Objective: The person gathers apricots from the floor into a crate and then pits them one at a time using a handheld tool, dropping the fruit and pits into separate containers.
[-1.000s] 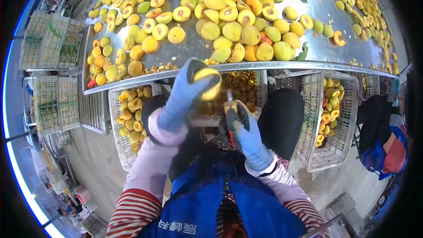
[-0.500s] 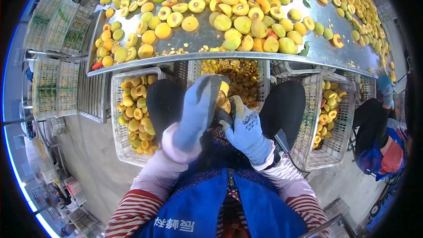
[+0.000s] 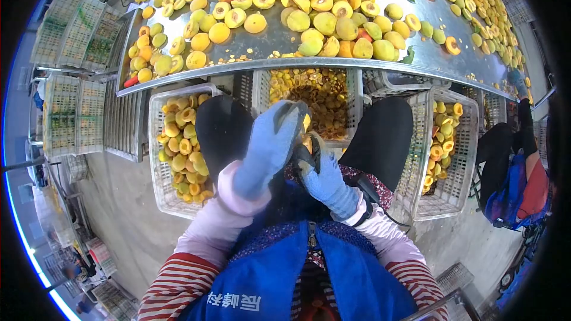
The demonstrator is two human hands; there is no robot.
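Note:
Both my hands wear blue gloves with dark palms and meet above my lap. My left hand (image 3: 267,145) is closed, its fingers curled round a yellow piece of peach (image 3: 307,123) that shows only in part. My right hand (image 3: 328,179) is closed close against it, thumb up. A brownish-yellow bit shows between the two hands, and the gloves hide what the right fingers grip. Just beyond the hands, a crate (image 3: 355,104) between my knees holds yellow scraps and brown pits.
A metal table (image 3: 262,41) carries many whole and halved peaches. Crates of peach halves stand at left (image 3: 156,160) and right (image 3: 443,205). Stacked crates (image 3: 74,116) are far left. A co-worker (image 3: 517,184) sits at right, reaching toward the table edge.
My hands stay together and have shifted slightly, with the right hand a little lower and its thumb raised. The view has tilted slightly. At right, the co-worker's arm has extended toward the table.

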